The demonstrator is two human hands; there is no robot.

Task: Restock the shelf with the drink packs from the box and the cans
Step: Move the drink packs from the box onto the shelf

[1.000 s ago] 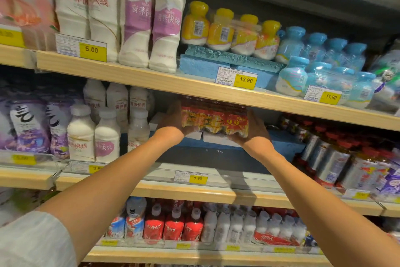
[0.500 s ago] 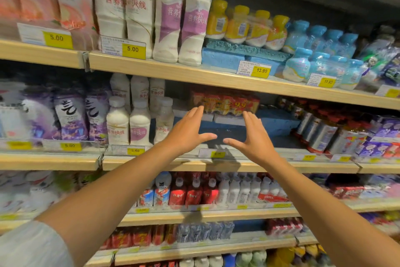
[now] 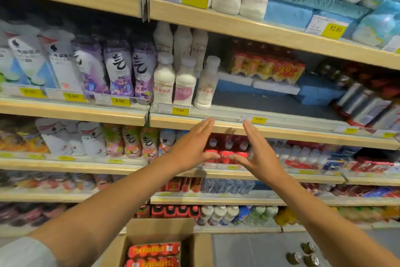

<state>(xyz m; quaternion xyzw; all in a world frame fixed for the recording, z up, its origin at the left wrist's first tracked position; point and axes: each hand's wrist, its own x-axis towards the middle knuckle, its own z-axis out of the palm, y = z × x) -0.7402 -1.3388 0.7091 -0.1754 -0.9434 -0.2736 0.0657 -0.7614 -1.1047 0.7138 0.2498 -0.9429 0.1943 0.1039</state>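
Head view shows one red drink pack [image 3: 267,67] set on the blue riser at the back of the shelf [image 3: 270,131], beside the white bottles [image 3: 184,82]; bare shelf floor lies in front of it. More packs [image 3: 153,252] sit in the open box [image 3: 160,229] on the floor below, and several cans [image 3: 303,254], blurred and possibly four, lie on the floor to its right; restocking appears barely begun. Left hand [image 3: 190,147] and right hand [image 3: 258,154] are flat, fingers spread, holding nothing; both hang below the shelf edge, above the box.
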